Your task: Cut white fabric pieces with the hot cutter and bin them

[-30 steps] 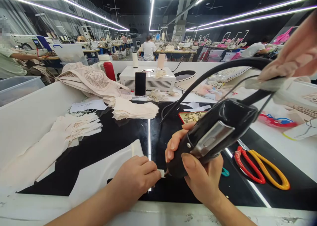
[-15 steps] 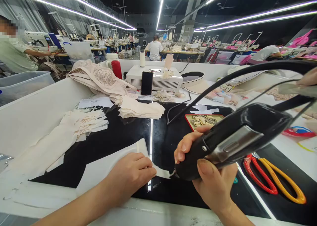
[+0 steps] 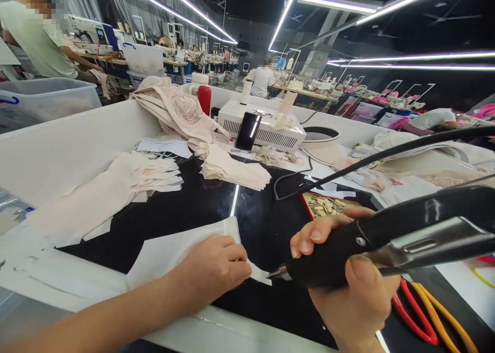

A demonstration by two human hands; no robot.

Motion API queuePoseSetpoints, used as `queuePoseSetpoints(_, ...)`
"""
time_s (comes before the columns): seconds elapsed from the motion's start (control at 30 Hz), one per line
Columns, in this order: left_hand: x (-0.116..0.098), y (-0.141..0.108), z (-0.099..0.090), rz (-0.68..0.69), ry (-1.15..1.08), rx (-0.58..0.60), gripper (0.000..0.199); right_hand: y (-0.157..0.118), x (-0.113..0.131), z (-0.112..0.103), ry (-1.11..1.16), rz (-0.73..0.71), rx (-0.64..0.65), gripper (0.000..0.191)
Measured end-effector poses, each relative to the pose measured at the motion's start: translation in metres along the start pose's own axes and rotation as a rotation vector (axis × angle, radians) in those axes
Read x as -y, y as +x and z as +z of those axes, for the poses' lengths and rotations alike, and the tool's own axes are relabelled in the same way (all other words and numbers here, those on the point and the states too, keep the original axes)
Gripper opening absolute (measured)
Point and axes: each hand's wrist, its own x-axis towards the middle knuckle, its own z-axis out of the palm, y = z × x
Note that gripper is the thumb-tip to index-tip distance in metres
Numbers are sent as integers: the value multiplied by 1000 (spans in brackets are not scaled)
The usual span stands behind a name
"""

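Observation:
My left hand (image 3: 222, 268) is closed on the edge of a white sheet piece (image 3: 166, 247), pressing it down on the black tabletop (image 3: 266, 224). A narrow pale strip (image 3: 260, 274) sticks out to the right from under its fingers. Wrapped in my right hand (image 3: 348, 286) is a black handheld tool (image 3: 402, 234) with a silver lever and a thin metal tip. That tip touches or nearly touches the end of the strip. A cable runs from the right side, behind the tool.
Fabric stacks (image 3: 234, 167) lie behind and at left (image 3: 104, 188). A phone (image 3: 248, 131) leans on a white box (image 3: 270, 126). A red-rimmed tray (image 3: 325, 206) sits behind my right hand; scissors (image 3: 436, 311) lie at right. Co-workers sit beyond the white partition.
The view has tilted and shifted. My right hand has turned the tool, and its metal tip now shows clearly by the strip's end. My left hand stays on the white piece.

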Motion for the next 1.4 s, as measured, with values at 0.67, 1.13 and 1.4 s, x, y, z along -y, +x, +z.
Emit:
queuePoseSetpoints(0.67,-3,2,8,12,76,-59,24,3,-14,18,-69,22,-16,39)
queuePoseSetpoints(1.13,-2,0,7,-2,79,-6,24,4,-6,6,-80,-29,-23,38)
queuePoseSetpoints(1.4,-3,0,5,-14,69,10,25,3,-7,5,-125,4,-34,32)
